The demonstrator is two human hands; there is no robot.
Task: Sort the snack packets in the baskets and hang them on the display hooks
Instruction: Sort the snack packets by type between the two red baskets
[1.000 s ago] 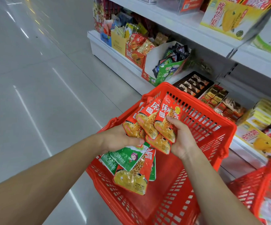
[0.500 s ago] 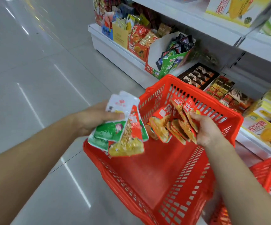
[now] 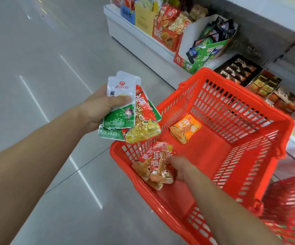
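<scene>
The small shiny green-and-white and red-and-yellow snack packets look light, soft and slippery, so my left hand pinches their tops, middle left. My right hand grips crinkly red-orange packets low in the red plastic basket — blurry there.

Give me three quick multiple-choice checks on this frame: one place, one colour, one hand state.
1. Where does the loose orange packet lie?
A. on the floor
B. inside the red basket
C. on a shelf

2. What colour is the lower part of the front packet in the left hand?
A. green
B. blue
C. black

3. What is the right hand doing?
A. hanging idle
B. gripping the basket rim
C. holding a bunch of red packets

Answers:
1 B, it rests on the basket's bottom.
2 A, green shows under a white top.
3 C, it grasps the bunch over the basket.
</scene>
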